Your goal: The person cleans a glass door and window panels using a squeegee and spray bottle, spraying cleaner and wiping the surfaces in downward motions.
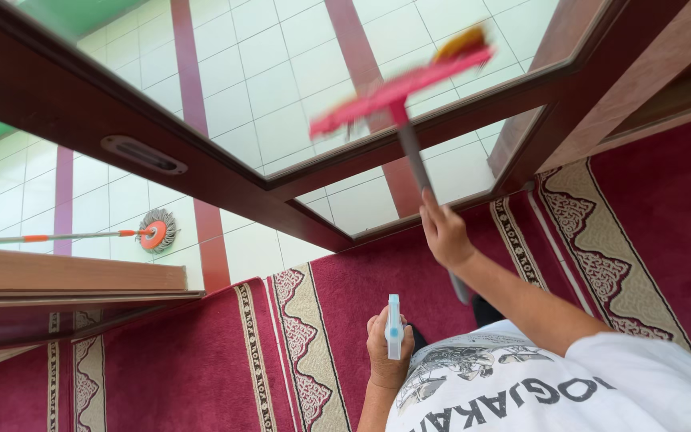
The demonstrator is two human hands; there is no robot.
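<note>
Round mop: a mop (156, 230) with an orange disc head and grey fringe lies on the white tiled floor (281, 80) at far left, seen through the glass; its thin pale handle runs level out to the left edge, head pointing right.
Door: a dark wooden frame (225, 188) crosses the view on a slant, with a metal oval plate (143, 154) set into it.
Carpet: a red carpet (193, 360) with beige patterned bands lies beneath the person.
Left hand: the left hand (385, 352) is low, near the chest, fingers wrapped around a small spray bottle (393, 326), white with a light blue part, standing upright with its long axis vertical.
Right hand: the right hand (444, 232) is raised with the forearm stretched up and away from the body, fingers clenched about the grey pole (414, 160) of a window wiper.
Wiper head: the pink wiper head (401, 80), blurred, sits against the glass pane (297, 120) well above the hand; its long axis slants from lower left to upper right, with a yellow part at the upper right end.
Pole axis: the pole runs from the head down and slightly right through the right hand, its lower end showing beside the forearm.
</note>
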